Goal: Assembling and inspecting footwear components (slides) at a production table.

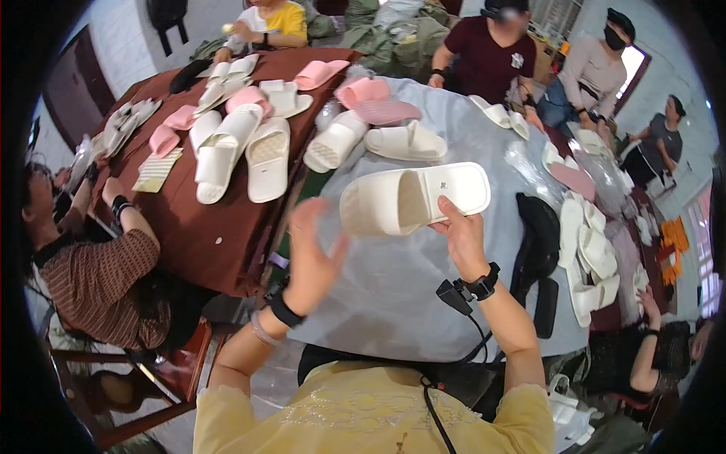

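Most fingers disappear beneath a white slipper [378, 203] as the right hand [463, 240] holds it firmly by the heel end, thumb on top, above a table covered in pale grey sheeting [389, 303]; the slipper's broad strap hides the middle of its footbed. The left hand [314, 261], blurred, opens wide near the toe. Just beyond the held slipper lie two more white slippers [408, 142] and two pink slippers [387, 112]; at right, a white slipper pile [594, 257] overlaps too much to count. To the left, a brown-covered table [200, 253] bears further white and pink footwear [229, 151], partly overlapping. One black item [538, 234], its kind hard to make out, rests nearby. At least six other people surround the tables: one in yellow and white [286, 23] is cut off by the upper edge, another in black [665, 356] sits partly lost at lower right.
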Available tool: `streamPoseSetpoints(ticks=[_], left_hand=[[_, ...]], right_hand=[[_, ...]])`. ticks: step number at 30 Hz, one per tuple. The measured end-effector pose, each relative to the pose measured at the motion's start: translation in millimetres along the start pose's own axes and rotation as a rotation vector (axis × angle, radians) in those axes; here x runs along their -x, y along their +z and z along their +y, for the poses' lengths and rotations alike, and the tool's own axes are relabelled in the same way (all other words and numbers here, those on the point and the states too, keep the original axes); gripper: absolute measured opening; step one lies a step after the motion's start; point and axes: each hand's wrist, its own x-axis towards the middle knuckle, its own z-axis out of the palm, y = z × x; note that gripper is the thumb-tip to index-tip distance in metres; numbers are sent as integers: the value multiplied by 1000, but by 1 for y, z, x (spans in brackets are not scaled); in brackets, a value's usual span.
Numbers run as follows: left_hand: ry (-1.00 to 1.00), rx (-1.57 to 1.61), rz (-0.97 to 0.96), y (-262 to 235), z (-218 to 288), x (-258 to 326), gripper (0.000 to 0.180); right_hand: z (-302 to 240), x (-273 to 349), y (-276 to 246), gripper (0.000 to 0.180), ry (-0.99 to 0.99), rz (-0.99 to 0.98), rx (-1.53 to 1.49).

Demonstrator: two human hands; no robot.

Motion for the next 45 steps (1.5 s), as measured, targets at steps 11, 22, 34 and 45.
streamPoseSetpoints(ticks=[11,22,34,45], left_hand=[[-835,1484,439,-25,-74,-108,51],[-803,1176,-117,28,45,35,30],[-1355,795,-887,26,60,145,33],[112,-919,-548,104,10,145,90]], right_hand=[[-5,54,-87,39,-8,237,-320],[13,105,-111,32,35,458,-722],[-8,180,-59,42,554,-268,-89],[55,152,-90,85,8,-71,1540]])
